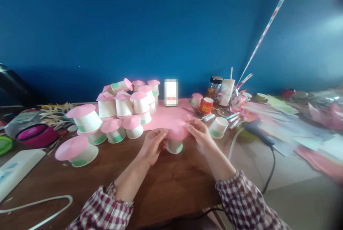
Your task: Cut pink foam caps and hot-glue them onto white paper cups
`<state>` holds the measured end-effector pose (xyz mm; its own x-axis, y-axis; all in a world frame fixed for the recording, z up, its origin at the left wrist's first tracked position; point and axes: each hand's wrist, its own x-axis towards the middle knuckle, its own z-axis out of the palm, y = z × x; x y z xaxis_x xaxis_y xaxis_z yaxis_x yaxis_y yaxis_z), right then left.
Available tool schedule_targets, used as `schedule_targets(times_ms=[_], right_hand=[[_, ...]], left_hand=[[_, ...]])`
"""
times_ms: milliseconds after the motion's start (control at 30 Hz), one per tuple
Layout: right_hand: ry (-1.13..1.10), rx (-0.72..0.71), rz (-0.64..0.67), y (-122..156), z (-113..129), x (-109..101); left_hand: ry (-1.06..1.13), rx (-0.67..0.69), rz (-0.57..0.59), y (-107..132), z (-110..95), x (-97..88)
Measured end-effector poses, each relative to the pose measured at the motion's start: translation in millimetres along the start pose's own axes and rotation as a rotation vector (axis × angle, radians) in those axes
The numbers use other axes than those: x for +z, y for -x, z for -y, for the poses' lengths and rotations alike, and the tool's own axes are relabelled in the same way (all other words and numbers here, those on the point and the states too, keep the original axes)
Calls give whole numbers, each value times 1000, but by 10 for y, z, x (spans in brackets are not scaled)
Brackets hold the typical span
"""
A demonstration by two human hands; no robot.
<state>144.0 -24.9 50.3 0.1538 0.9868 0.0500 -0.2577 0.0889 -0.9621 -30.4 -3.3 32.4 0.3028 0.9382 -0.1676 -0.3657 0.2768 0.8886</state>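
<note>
Between my two hands is a pink paper disc (pixel 179 132), pinched at its left and right edges. My left hand (pixel 155 146) has its fingers closed on the left edge, and my right hand (pixel 200 135) grips the right edge. Right beneath the disc stands an upside-down white paper cup (pixel 174 147) with a green patch; whether the disc touches it I cannot tell. Several like cups topped with pink paper cones, such as one cup (pixel 133 130), stand and lie to the left. Behind the disc lies a pink sheet (pixel 160 113).
A white cup (pixel 219 128), a red cup (pixel 206 106) and several markers (pixel 233 117) are at the right, near a glue gun (pixel 258 133) with its cord. Loose papers (pixel 294 126) spread farther right. At left are a power strip (pixel 21 171) and a magenta pouch (pixel 37 136). A blue wall (pixel 134 26) stands behind.
</note>
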Motion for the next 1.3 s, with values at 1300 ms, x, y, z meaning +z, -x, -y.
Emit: schedule_targets(times_ms=[1300], right_hand=[[200, 24, 18, -75, -231, -92]], left_hand=[[-256, 43, -75, -92, 164, -85]])
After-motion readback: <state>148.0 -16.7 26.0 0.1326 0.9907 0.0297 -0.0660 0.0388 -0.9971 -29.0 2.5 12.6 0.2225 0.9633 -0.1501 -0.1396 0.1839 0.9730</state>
